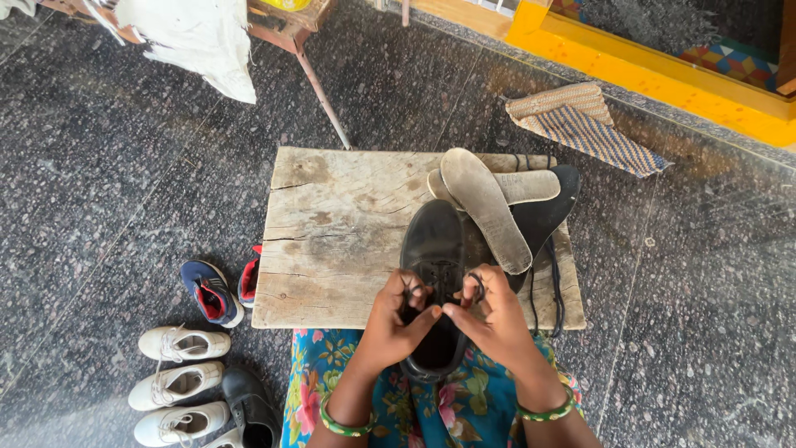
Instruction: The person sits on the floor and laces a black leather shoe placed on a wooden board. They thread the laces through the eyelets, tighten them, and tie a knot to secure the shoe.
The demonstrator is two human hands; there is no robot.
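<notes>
Black lace-up shoe, matte and scuffed, toe pointing away, heel hanging over the near edge of a worn wooden board. Dark lace looping out at the eyelets. Left hand curled over the shoe's left side, fingertips pinched on lace near the tongue. Right hand closed on the shoe's right side, thumb and forefinger nipping the lace loop. Just beyond the shoe on the board: two pale insoles stacked crosswise over a black insole. Out on the speckled floor, left: white shoes in a row, a blue-and-red pair beside the board.
</notes>
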